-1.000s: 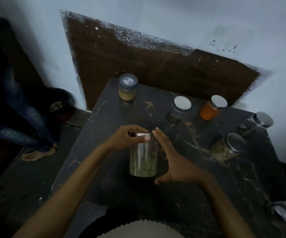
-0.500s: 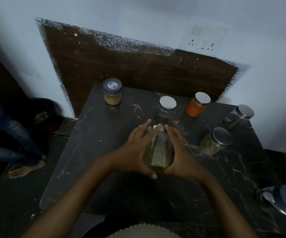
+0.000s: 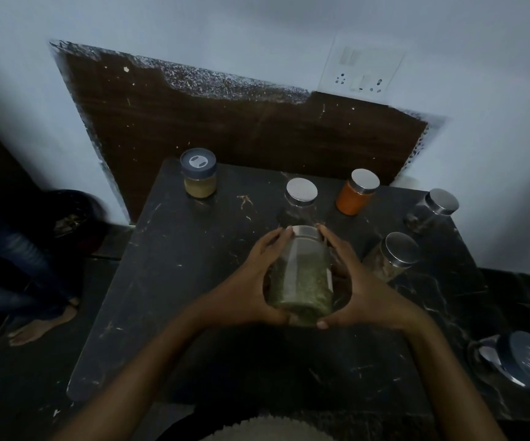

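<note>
A clear jar of green dried herbs (image 3: 301,278) with a silver lid is held over the middle of the dark marble table (image 3: 168,281), tilted with its lid away from me. My left hand (image 3: 250,281) grips its left side, fingers reaching up to the lid and thumb under the base. My right hand (image 3: 356,281) grips its right side the same way, thumb tip meeting the jar's bottom edge.
Along the table's back stand a yellow-powder jar with a grey lid (image 3: 199,178), a silver-lidded dark jar (image 3: 300,195) and an orange jar (image 3: 356,192). Two more silver-lidded jars (image 3: 392,256) (image 3: 434,210) sit right; a grey-lidded container (image 3: 518,358) near the right edge. A person's leg and bare foot (image 3: 43,323) are at left.
The jar stood upright on the table with my fingers at its lid. Both hands then closed round its sides and lifted it, tilting the lid away from me.
</note>
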Demonstrator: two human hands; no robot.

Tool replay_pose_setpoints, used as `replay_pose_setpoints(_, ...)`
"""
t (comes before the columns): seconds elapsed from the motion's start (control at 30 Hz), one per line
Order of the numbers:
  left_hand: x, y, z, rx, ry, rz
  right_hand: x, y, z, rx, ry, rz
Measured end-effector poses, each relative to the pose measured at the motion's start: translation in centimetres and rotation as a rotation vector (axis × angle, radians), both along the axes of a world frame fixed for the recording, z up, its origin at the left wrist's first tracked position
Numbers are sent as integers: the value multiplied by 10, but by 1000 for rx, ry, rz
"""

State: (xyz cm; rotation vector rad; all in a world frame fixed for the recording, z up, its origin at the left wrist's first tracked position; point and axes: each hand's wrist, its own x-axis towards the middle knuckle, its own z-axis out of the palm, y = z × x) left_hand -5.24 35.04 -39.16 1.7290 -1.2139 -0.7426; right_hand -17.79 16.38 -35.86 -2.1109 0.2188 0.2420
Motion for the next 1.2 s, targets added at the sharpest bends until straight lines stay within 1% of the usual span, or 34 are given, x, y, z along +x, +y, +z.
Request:
replay_pose_setpoints(0.07,-1,-1,5,36,-52,-46,1,2,3,-56,-19,17)
replay_pose_setpoints(0.17,-3,-7,12,51,-193,-85,4,8,6,-141,-51,38)
replay_pose_setpoints(0.23,-2,-10,16,49,-217,-68,5,9,8,-113,-62,31)
replay_pose_setpoints(0.33,1,-10,18,-22,-180,-16,4,4,11,-2,-42,1)
replay_pose_setpoints(0.4,2,-8,18,-56,-121,17,2,0,15,103,-15,-27)
replay_pose_setpoints(0.47,4,-6,18,-74,-60,30,1,-1,18,145,4,-45)
replay_pose_setpoints(0.6,9,-5,22,-3,-39,-68,3,1,21,65,-25,-49)
replay_pose_setpoints(0.73,13,-10,24,51,-172,-108,6,4,21,-7,-46,-39)
replay_pose_setpoints(0.83,15,-14,22,40,-204,-99,7,5,21,-14,-53,-58)
replay_pose_setpoints(0.97,17,-11,22,-48,-82,-64,5,-2,25,84,-23,-58)
replay_pose_setpoints(1.07,17,-10,22,-61,24,-55,4,-4,26,132,13,-63)
replay_pose_setpoints(1.13,19,-10,22,-22,36,-79,5,-3,26,113,-3,-84)
replay_pose_setpoints(1.2,24,-12,23,37,-5,-101,6,0,26,90,-27,-109)
